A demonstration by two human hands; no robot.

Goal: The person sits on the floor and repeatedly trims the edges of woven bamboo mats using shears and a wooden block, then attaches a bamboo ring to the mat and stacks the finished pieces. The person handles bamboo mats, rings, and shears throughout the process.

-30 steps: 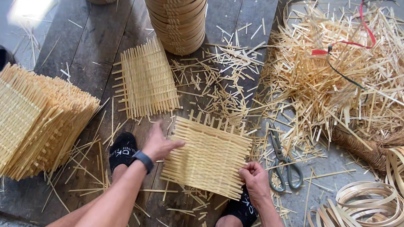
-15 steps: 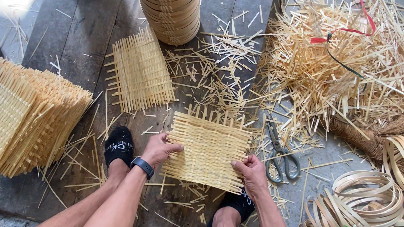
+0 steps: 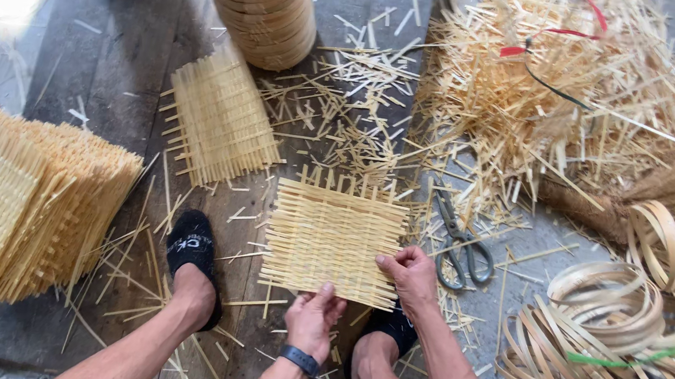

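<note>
1. Weathered grey plank floor (image 3: pixel 122 92) underfoot, strewn with short bamboo offcuts; no bench anywhere, all work done low over the boards.
2. Woven bamboo mat (image 3: pixel 336 239) lying flat on the floor between two black slippers (image 3: pixel 191 245), near edge toward the body, loose slat ends bristling along the far edge.
3. Left hand (image 3: pixel 314 321) closed on the mat's near edge, thumb on top; wrist wearing a dark band (image 3: pixel 301 359).
4. Right hand (image 3: pixel 410 274) clamped on the near right corner, fingers curled over the slat ends.
5. Likely very light, springy rather than rigid; thin slats probably snap or slip out of the weave if bent hard or pulled by a single strip.
6. Best taken along an edge with both hands spread, across several slats at once, never by one protruding tip; splinters a fair risk.
7. Nearby: scissors (image 3: pixel 459 242) just right of the mat, a second mat (image 3: pixel 224 119) further off, a stack of finished mats (image 3: pixel 14 206) at left, round stacked frames (image 3: pixel 261 2) beyond, coiled bamboo strips (image 3: pixel 605 351) at right.
</note>
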